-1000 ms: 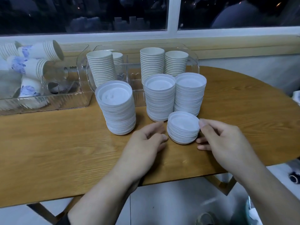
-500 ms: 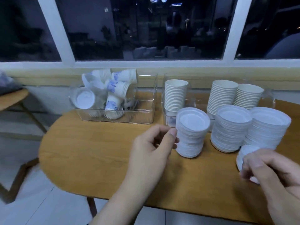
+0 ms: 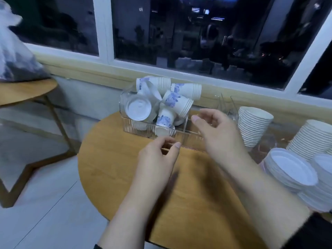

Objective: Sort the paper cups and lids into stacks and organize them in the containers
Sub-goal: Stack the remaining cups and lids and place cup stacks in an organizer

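Dark windows are backing the wooden desk (image 3: 125,177); both hands' fingers are hanging loosely apart, holding nothing, left hand (image 3: 158,159) at 6 o'clock and right hand (image 3: 219,135) at 4 o'clock of the clear container (image 3: 136,129) holding jumbled paper cups (image 3: 177,101); lid stacks (image 3: 294,175) are sitting at 3 o'clock.

Wooden table (image 3: 115,169) with clear container (image 3: 179,139), cup stacks (image 3: 253,126), lid stacks (image 3: 291,171).

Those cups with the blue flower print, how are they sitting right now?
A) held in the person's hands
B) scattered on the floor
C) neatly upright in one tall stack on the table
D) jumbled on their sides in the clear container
D: the blue-printed cups lie tilted and piled in the clear container, while both hands hold nothing.
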Action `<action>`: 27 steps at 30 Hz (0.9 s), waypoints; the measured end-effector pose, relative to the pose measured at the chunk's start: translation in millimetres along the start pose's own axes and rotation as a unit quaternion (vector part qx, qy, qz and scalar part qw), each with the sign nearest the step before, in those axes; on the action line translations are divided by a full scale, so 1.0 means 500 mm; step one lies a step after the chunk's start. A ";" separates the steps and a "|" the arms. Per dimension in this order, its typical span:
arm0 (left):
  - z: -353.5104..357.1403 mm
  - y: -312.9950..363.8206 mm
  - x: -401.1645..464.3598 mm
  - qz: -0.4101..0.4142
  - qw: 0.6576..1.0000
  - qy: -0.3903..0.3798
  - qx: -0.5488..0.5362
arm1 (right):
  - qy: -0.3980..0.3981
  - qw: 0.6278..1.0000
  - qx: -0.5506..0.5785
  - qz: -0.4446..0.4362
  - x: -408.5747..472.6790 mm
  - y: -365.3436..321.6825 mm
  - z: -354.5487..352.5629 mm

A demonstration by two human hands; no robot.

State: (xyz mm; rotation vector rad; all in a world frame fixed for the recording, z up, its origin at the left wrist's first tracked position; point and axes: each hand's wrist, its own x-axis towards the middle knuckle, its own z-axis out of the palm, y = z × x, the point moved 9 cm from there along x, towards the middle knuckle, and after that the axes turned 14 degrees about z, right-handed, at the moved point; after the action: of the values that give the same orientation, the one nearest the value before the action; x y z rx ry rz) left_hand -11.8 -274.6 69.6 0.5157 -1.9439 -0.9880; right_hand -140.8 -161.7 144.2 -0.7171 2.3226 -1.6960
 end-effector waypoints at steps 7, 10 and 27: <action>-0.050 -0.044 0.015 -0.030 1.000 0.010 0.004 | 0.032 0.981 0.074 0.175 0.183 0.045 0.118; -0.066 -0.052 0.016 -0.040 0.999 0.024 -0.004 | 0.031 0.971 0.103 0.215 0.209 0.066 0.142; -0.084 0.007 0.008 0.087 0.991 0.088 0.054 | 0.043 0.996 0.027 0.077 0.104 -0.019 0.058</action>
State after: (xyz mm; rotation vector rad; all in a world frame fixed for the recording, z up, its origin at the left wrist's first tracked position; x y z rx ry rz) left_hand 21.3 -293.6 87.5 0.4689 -1.8558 -0.7075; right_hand -171.2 -213.5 150.6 -0.4509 2.3110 -1.7465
